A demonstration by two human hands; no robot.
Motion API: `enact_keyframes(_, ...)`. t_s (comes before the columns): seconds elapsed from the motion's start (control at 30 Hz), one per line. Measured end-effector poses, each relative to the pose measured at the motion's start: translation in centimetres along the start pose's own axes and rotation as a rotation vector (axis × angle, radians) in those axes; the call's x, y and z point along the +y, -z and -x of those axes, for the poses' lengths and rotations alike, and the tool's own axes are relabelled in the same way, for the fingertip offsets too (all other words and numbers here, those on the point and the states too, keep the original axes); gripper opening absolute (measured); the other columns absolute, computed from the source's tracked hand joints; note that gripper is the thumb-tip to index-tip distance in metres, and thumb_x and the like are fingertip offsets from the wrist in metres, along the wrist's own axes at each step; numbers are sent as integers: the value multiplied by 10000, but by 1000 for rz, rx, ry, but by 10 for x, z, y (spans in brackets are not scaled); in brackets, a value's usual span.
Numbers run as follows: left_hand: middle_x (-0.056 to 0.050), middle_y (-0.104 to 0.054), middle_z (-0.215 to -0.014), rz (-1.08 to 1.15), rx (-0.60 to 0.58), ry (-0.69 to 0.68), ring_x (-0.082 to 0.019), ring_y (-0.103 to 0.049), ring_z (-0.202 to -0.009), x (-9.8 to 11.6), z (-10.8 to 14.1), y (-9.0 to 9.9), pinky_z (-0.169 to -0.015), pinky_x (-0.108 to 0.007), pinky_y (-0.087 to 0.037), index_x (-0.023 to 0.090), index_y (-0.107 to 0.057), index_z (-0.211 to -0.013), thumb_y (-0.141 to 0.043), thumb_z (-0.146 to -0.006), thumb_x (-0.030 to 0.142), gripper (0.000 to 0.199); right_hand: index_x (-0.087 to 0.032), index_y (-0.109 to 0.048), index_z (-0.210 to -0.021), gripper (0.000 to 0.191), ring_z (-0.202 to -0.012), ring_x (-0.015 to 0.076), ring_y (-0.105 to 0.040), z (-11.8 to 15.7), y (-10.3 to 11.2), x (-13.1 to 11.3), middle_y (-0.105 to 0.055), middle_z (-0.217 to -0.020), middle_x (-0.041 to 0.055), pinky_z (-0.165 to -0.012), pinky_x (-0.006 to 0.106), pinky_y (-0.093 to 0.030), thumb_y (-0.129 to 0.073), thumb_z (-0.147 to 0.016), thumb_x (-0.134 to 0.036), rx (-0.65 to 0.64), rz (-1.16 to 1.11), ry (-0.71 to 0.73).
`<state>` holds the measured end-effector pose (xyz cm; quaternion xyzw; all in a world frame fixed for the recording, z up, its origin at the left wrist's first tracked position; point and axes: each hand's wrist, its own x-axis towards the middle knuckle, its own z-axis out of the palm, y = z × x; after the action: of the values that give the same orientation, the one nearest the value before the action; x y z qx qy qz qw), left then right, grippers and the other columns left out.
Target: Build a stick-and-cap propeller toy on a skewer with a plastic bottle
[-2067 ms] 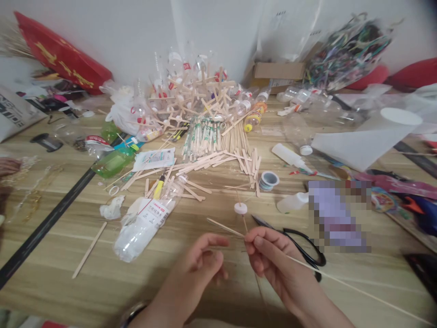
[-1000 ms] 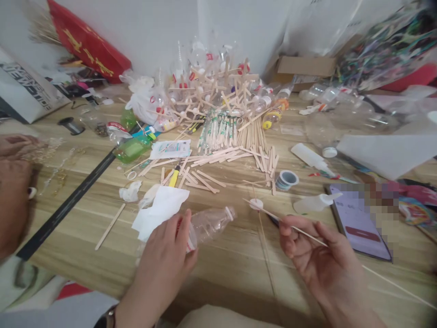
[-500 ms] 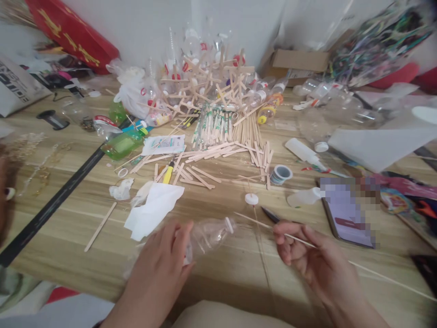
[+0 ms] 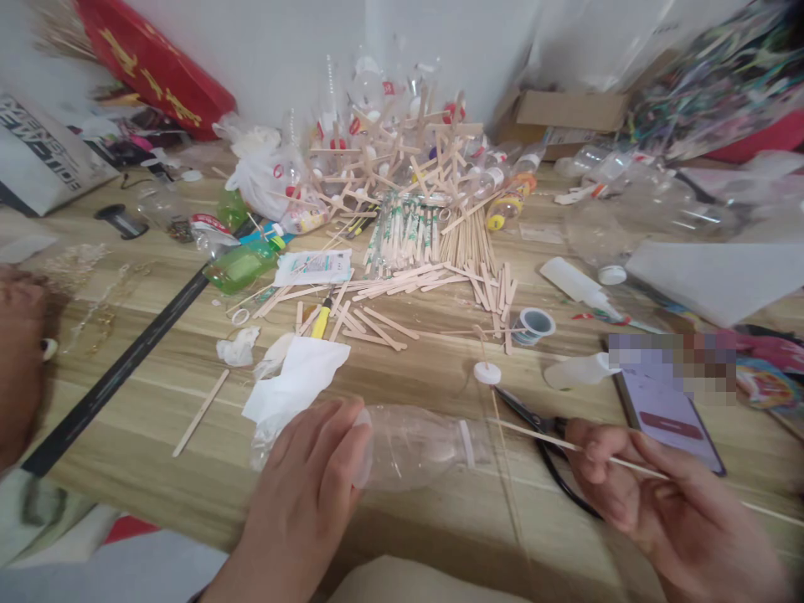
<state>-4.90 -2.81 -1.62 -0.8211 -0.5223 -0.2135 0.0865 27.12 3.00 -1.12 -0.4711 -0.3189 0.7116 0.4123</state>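
Note:
My left hand is wrapped round the body of a clear plastic bottle, which lies on its side with its open neck pointing right. Between the fingers of my right hand is a thin wooden skewer; its tip is at the bottle's mouth, and I cannot tell whether it is inside. Just beyond stands a white bottle cap with a thin stick through it. Black-handled scissors lie beside my right hand, partly hidden by it.
Craft sticks, bamboo skewers and bottles are heaped at the back. Left are white paper, a yellow-handled tool and another person's hand. Right are a phone, a tape roll and a glue bottle.
The view has shifted a little left. The bottle has come farther out to the right from under my left hand, and my right hand has moved right with the skewer, uncovering more of the scissors.

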Motion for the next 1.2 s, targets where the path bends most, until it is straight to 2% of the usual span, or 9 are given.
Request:
enact_keyframes(0.13, -182, -579, -1277, -19, 2, 57, -312, -535, -1181, 1, 0, -2, -924, -510, -465, 179, -440, -1167, -504, -780, -11, 436, -211, -747, -627, 298, -440, 141, -514, -1, 2, 1, -596, -611, 71, -431, 281, -438, -683, -752, -474, -35, 20, -17)
enact_keyframes(0.37, -208, -545, -1279, -87, -25, 24, -351, -515, -1178, -1, -1, -3, -886, -541, -460, 192, -424, -1201, -556, -763, 51, 478, -204, -762, -649, 318, -420, 131, -496, -3, 7, -3, -613, -602, 69, -395, 260, -397, -673, -755, -490, -21, 34, 43)
enact_keyframes(0.57, -226, -505, -1283, -87, -29, -18, -369, -486, -1182, 5, -2, -7, -884, -570, -462, 166, -386, -1235, -559, -754, 30, 529, -194, -775, -677, 340, -430, 127, -518, -2, -10, -4, -622, -592, 62, -406, 249, -407, -685, -756, -512, -66, 14, 16)
enact_keyframes(0.7, -195, -535, -1229, -85, -14, -71, -337, -505, -1161, 12, -3, -11, -896, -525, -485, 135, -425, -1266, -518, -801, 13, 489, -162, -765, -690, 334, -440, 101, -535, -3, -25, 0, -651, -648, 53, -421, 221, -406, -721, -740, -489, -87, -14, -38)
enact_keyframes(0.8, -168, -586, -1090, -123, 21, -42, -289, -565, -1056, 19, -8, -13, -862, -459, -523, 65, -480, -1245, -442, -845, 7, 406, -161, -733, -736, 282, -462, 91, -548, -5, -30, 6, -657, -656, 38, -432, 199, -402, -732, -756, -442, -155, -49, -54)
enact_keyframes(0.9, -134, -613, -992, -126, 47, -59, -249, -609, -962, 24, -12, -13, -817, -406, -549, 58, -522, -1188, -402, -870, 2, 344, -183, -687, -799, 208, -484, 89, -561, -7, -31, 12, -667, -676, 25, -446, 186, -407, -725, -784, -387, -196, -98, -68)
enact_keyframes(1.03, -172, -628, -1068, -86, 7, -106, -264, -616, -990, 27, -14, -10, -783, -395, -564, 65, -533, -1171, -427, -946, 172, 270, -195, -636, -788, 197, -481, 86, -567, -9, -29, 18, -664, -684, 15, -444, 181, -406, -712, -804, -376, -212, -126, -72)
enact_keyframes(1.13, -211, -614, -1183, -18, -58, -110, -296, -605, -1039, 27, -14, -8, -776, -426, -572, 60, -516, -1192, -415, -964, 352, 384, -200, -614, -782, 185, -483, 85, -569, -12, -27, 21, -664, -690, 14, -441, 175, -402, -697, -820, -361, -220, -145, -64)
enact_keyframes(1.2, -185, -637, -1166, 50, -92, -82, -294, -606, -1035, 26, -13, -7, -790, -443, -572, 70, -516, -1192, -422, -945, 299, 349, -200, -610, -785, 180, -485, 84, -568, -13, -25, 23, -668, -694, 17, -440, 171, -402, -693, -826, -355, -244, -155, -59)
